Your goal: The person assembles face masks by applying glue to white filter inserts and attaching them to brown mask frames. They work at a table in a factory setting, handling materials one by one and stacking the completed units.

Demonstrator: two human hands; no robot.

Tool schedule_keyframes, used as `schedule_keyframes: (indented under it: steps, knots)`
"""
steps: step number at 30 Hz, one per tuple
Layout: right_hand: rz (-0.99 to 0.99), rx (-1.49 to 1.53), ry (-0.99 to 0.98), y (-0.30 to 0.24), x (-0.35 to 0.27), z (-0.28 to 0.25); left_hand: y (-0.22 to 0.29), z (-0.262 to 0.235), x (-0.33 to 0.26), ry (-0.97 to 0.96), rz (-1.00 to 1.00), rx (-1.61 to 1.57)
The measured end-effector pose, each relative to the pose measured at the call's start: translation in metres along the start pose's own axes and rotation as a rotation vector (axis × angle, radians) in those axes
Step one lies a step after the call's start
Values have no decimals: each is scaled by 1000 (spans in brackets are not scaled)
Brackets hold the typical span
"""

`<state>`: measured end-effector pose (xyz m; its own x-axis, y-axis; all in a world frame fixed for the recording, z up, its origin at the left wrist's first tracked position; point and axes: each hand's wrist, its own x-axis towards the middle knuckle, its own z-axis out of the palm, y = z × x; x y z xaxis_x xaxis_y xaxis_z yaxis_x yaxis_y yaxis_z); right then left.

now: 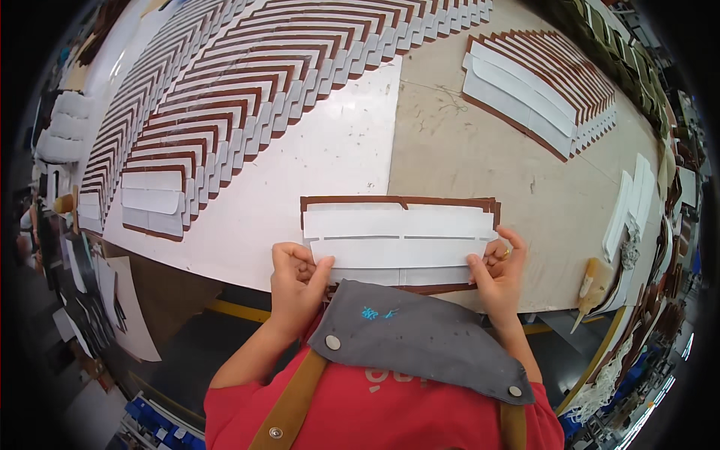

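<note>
Head view: The left hand (297, 289) grips the lower left edge of a white panel with brown borders (397, 253), thumb on the white face. The right hand (498, 279) pinches the right edge likewise, fingers curled. The panel is positioned at the front edge of the table (341, 154), before the grey apron bib (420, 330); contact with the tabletop cannot be determined. Overlapping panels (247, 94) extend leftward; a fanned stack (529, 94) lies at upper right. A yellowish bottle (595, 281) lies right of the right hand.
</note>
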<state>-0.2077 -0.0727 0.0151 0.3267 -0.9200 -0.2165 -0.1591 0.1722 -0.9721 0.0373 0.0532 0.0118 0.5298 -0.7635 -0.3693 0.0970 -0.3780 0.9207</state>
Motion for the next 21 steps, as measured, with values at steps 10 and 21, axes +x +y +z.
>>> schedule_keyframes:
  steps: [10,21]
  knots:
    - [18,-169,-64,2,7,-2,0,-1,8,-16,252,455]
    - [-18,-289,-53,-1,10,1,14,-2,10,-83,257,609]
